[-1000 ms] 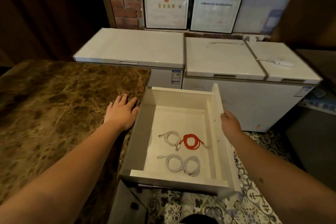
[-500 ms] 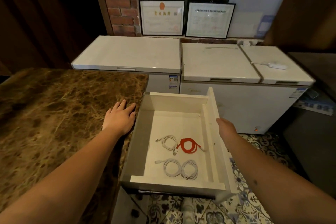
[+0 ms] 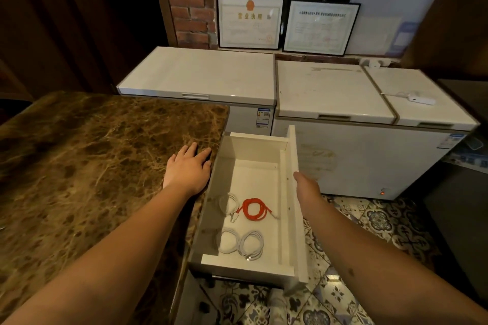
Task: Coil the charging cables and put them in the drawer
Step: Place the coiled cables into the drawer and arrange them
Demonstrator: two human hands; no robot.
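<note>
A white drawer (image 3: pixel 292 192) stands pulled out sideways from under the brown marble counter (image 3: pixel 92 153). Inside lie a coiled red cable (image 3: pixel 253 209), a white coil (image 3: pixel 228 203) touching it on the left, and two more white coils (image 3: pixel 228 241) (image 3: pixel 252 245) side by side nearer me. The leftmost coils sit in the counter's shadow. My left hand (image 3: pixel 188 169) lies flat on the counter edge, fingers spread, holding nothing. The palm of my right hand (image 3: pixel 306 183) presses against the outer face of the drawer's front panel, and it holds nothing.
Two white chest freezers (image 3: pixel 200 74) (image 3: pixel 330 90) stand behind the drawer, close to its far end. A small white device (image 3: pixel 420 99) lies on the right freezer. Framed certificates (image 3: pixel 249 22) lean on the wall. Patterned floor tiles (image 3: pixel 369 219) lie to the right.
The drawer has slid left, further under the counter, with my right hand following its front panel. My left hand has stayed on the counter edge.
</note>
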